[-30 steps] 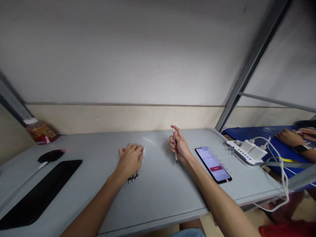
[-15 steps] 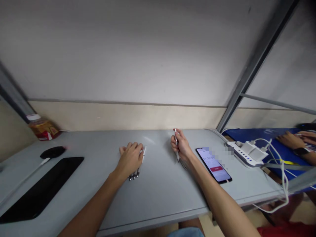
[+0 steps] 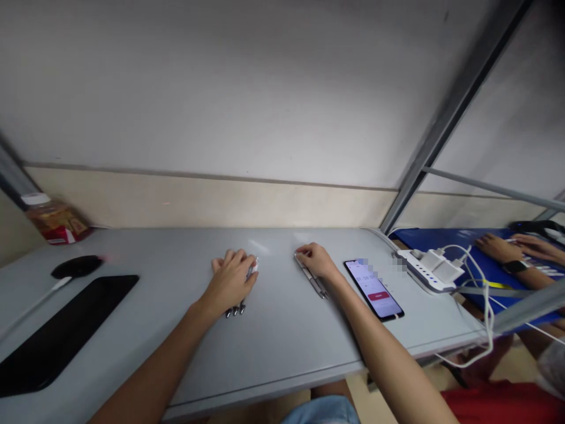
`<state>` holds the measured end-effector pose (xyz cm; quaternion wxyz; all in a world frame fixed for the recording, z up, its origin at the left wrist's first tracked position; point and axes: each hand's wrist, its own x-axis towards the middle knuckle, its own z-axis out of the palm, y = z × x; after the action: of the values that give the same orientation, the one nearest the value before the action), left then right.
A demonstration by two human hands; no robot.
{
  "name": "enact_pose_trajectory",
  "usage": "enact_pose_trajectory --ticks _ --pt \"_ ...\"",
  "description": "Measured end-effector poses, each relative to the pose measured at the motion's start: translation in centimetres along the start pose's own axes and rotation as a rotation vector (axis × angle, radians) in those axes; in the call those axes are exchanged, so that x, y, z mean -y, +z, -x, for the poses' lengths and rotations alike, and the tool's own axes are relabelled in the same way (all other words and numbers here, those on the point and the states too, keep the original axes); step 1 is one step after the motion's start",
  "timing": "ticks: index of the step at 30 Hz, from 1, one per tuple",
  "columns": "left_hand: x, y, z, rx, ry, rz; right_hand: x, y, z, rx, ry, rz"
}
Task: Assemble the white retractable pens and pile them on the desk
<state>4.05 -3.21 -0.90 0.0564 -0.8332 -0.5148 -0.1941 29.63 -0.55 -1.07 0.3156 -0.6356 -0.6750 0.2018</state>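
On the grey table, my left hand curls over a bunch of pens. Their silvery tips stick out below the palm, and a white pen end shows by the thumb. The fingers partly hide how they grip. My right hand pinches the top end of a slim white-and-grey pen, which lies along the tabletop. At least one more pen lies close beside it, partly under the hand.
A lit phone lies right of my right arm, near a white power strip with plugs and cables. At left are a dark slab, a black mouse-like object and a bottle. Another person's hands rest at a blue table.
My right hand has lowered the pen from upright to flat on the table beside other pens. My left hand has closed nearer around its pens. The view has shifted slightly right.
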Motion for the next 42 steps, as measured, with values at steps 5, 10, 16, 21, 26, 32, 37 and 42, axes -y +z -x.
enact_pose_trajectory --ticks 5,10,16,21,26,32,37,42 --pt "-0.2 -0.2 0.0 0.030 0.025 0.058 -0.5 0.0 0.0 -0.002 -0.095 0.050" --pt "-0.5 -0.3 0.1 0.045 0.074 0.095 -0.5 -0.2 0.0 0.028 -0.137 0.099" --pt "-0.6 -0.3 0.1 0.002 0.058 0.063 0.1 -0.6 0.5 -0.013 -0.104 0.153" --pt "-0.6 -0.6 -0.1 -0.006 -0.014 0.002 0.0 -1.1 0.6 -0.014 -0.027 0.184" --pt "-0.6 -0.6 0.0 0.032 0.001 0.001 -0.1 -1.4 0.4 -0.002 0.050 0.217" --pt "-0.8 -0.5 0.1 0.026 0.016 0.040 0.3 -1.7 0.8 -0.031 0.106 0.189" --pt "-1.3 -0.3 -0.1 0.014 -0.026 0.105 1.4 -1.3 1.2 -0.167 -0.112 0.080" --pt "-2.1 -0.8 -0.4 -0.024 -0.007 0.293 3.4 -0.9 2.2 0.005 -0.516 -0.067"
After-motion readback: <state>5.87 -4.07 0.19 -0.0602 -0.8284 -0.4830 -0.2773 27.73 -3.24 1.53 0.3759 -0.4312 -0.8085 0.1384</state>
